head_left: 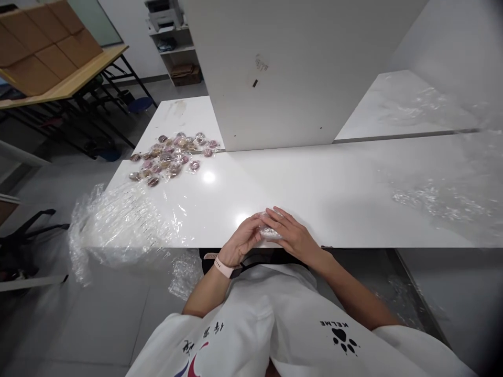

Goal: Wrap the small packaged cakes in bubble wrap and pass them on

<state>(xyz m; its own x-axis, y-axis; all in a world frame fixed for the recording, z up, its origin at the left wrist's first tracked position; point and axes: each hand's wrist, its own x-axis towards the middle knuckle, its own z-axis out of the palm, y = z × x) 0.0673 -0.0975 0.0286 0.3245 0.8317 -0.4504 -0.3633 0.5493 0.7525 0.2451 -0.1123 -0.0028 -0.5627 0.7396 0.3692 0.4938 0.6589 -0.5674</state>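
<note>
Close to the front edge of the white table (334,193), a small packet in clear, shiny plastic (269,232) sits between my two hands. My left hand (244,236), with a pale pink watch band at the wrist, grips its left side with curled fingers. From the right, my right hand (294,234) closes over it, fingers laid across the top. The fingers cover much of the packet, so its contents cannot be made out. To the far left lies a spread of small round pieces (167,157), brown, yellowish and pink, each wrapped in clear plastic.
A heap of clear plastic bags (126,217) drapes over the table's front left edge. Clear plastic film (436,201) lies on the right side. An upright white panel (291,73) rises behind the tabletop. Cardboard (51,47) rests on a wooden table at the back left.
</note>
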